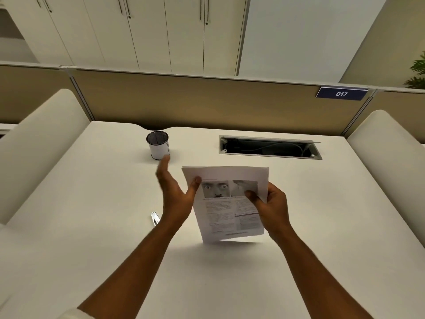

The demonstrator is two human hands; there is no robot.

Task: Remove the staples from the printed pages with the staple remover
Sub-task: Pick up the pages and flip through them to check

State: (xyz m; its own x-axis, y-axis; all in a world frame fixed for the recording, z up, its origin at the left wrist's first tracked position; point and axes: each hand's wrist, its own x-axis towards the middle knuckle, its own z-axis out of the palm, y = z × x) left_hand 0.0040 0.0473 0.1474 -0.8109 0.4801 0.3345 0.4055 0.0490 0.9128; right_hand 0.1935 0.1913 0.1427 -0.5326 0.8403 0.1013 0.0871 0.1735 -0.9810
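While right hand (270, 207) pinches the right edge of the white printed pages (230, 203), lifted tilted above the white counter (92, 226), left hand (177, 194) is flat-fingered, thumb on the sheet's left edge. Small metal staple remover (155, 218) lies on counter just left of left wrist. Mesh pen cup (158, 145) sits farther back.

Pages (230, 203) are up off the counter (92, 226) between both hands, left hand (172, 194) on their left edge, right hand (269, 203) on the right. Remover (155, 218) lies left of the left wrist. Cup (158, 145) further back, cable slot (269, 148) to its right.
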